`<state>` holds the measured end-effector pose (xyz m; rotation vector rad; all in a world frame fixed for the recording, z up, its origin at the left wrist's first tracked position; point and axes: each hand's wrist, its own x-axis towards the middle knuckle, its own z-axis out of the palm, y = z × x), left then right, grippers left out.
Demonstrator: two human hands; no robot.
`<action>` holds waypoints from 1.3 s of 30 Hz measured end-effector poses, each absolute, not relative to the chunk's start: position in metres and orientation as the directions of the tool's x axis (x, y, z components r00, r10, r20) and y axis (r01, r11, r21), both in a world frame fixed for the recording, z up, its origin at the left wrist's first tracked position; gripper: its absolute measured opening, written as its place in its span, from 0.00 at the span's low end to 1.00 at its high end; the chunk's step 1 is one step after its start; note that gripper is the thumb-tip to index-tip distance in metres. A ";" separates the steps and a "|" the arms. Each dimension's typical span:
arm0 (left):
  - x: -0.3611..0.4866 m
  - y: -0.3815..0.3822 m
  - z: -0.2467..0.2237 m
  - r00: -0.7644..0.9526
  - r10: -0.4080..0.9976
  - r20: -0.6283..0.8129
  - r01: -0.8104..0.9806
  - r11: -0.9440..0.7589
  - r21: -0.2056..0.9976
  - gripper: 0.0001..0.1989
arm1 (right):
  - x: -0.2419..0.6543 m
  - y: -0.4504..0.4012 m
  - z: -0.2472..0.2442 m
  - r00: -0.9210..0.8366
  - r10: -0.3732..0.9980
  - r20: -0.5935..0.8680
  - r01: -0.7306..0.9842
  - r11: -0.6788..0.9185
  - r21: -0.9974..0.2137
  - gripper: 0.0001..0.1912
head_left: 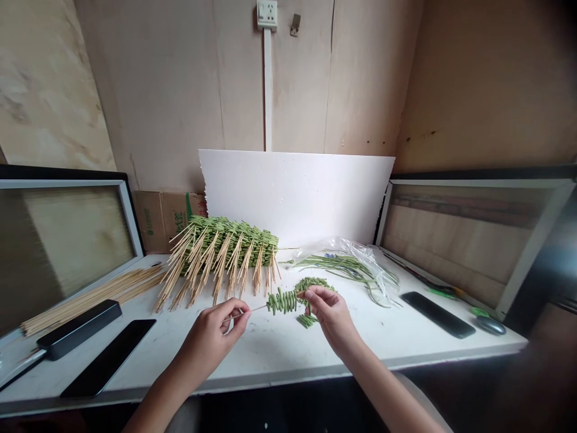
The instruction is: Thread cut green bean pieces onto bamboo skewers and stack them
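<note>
My left hand pinches the bare end of a thin wooden skewer, held nearly level above the table. Short cut pieces of a long green bean are threaded side by side along it. At the skewer's other end, the thumb and fingers of my right hand are closed around a cut piece of green bean, partly hidden by the fingers. Just behind this hand lies a small heap of cut green pieces. Beyond my left hand, a large stack of filled skewers has its bare sticks pointing toward me.
Loose skewers lie at the left, near a black box and a dark flat slab. Uncut long green stalks lie in a clear plastic bag. A phone and a mouse are at the right. A white board stands behind.
</note>
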<state>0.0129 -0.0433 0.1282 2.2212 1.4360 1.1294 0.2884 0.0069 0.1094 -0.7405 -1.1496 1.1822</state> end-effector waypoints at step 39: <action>0.013 -0.038 0.124 0.175 0.820 0.545 0.563 -0.537 0.628 0.11 | 0.294 0.014 0.111 0.224 0.942 0.250 -0.632 0.336 -0.698 0.16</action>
